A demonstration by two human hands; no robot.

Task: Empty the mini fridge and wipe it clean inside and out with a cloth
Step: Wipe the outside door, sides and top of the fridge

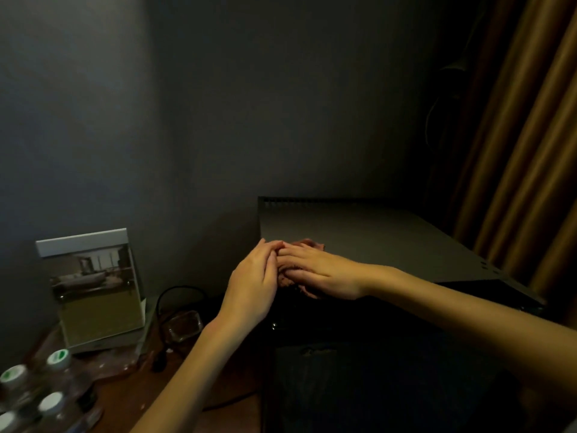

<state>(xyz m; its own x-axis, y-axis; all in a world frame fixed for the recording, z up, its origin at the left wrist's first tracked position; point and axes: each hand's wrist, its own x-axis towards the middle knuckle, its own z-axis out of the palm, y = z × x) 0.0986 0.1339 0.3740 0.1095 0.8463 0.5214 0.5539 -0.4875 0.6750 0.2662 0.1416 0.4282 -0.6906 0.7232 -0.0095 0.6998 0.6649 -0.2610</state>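
The cloth [309, 244], a soft, light, reddish rag, lies bunched on top of the mini fridge [374, 232], near the front left corner. It looks likely to crumple and slide easily, so a flat palm or a grip on a loose edge should move it best. The right hand [324, 273] presses on it with straight fingers. The left hand [253, 282] lays straight fingers over the right's, gripping nothing. Both hands hide most of the cloth.

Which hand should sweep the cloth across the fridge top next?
Right, probably: right hand lies flat on the cloth, bare fridge top on its side; left hand sits at the edge.
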